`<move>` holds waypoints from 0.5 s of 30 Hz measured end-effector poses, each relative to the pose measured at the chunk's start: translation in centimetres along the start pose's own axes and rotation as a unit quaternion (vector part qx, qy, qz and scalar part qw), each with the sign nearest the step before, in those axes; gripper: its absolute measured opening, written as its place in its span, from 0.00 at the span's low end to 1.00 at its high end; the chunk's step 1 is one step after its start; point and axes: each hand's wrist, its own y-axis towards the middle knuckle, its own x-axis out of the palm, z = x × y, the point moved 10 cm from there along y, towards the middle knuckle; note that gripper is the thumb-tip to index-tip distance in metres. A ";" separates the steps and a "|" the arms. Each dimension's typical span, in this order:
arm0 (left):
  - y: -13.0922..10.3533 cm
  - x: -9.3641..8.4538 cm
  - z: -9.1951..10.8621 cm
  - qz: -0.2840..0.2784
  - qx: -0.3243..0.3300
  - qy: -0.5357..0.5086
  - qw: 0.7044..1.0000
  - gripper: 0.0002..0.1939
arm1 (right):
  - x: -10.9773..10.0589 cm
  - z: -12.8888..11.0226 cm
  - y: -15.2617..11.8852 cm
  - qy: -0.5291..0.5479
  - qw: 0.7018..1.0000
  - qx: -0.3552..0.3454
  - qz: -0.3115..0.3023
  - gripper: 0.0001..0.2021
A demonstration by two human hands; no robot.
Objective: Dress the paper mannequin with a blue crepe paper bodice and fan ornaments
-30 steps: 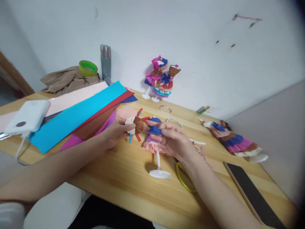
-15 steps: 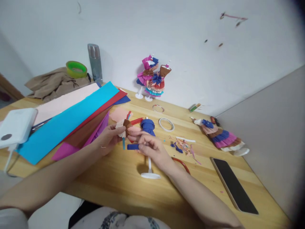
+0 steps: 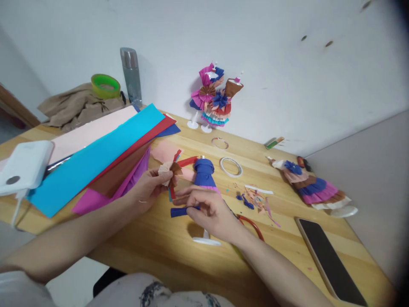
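My left hand (image 3: 149, 187) pinches a fan-shaped rosette (image 3: 171, 171) of cream and brown crepe paper, with red and teal strips sticking out of it. Close on its right, my right hand (image 3: 209, 209) holds a blue crepe paper strip (image 3: 179, 212) between thumb and fingers. Behind the right hand stands a small white dress form with a blue paper bodice (image 3: 203, 174) and some magenta below it. Its round white base (image 3: 206, 241) shows under my hand, while the stem is mostly hidden.
Crepe paper sheets (image 3: 105, 155) lie at left beside a white power bank (image 3: 25, 166). Two dressed forms (image 3: 220, 100) stand by the wall; another (image 3: 315, 187) lies at right. A tape roll (image 3: 230, 167), paper scraps (image 3: 257, 200), orange-handled scissors (image 3: 252, 226) and a phone (image 3: 327, 256) are on the table.
The view has shifted slightly, so the things at the back and right sit farther right. My right hand and the blue strip have dropped a little below the rosette.
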 end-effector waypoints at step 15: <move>-0.7 1.4 -1.6 -0.055 -0.073 0.027 0.995 0.15 | -3.4 -2.8 -0.2 -0.160 0.973 -0.146 0.080 0.07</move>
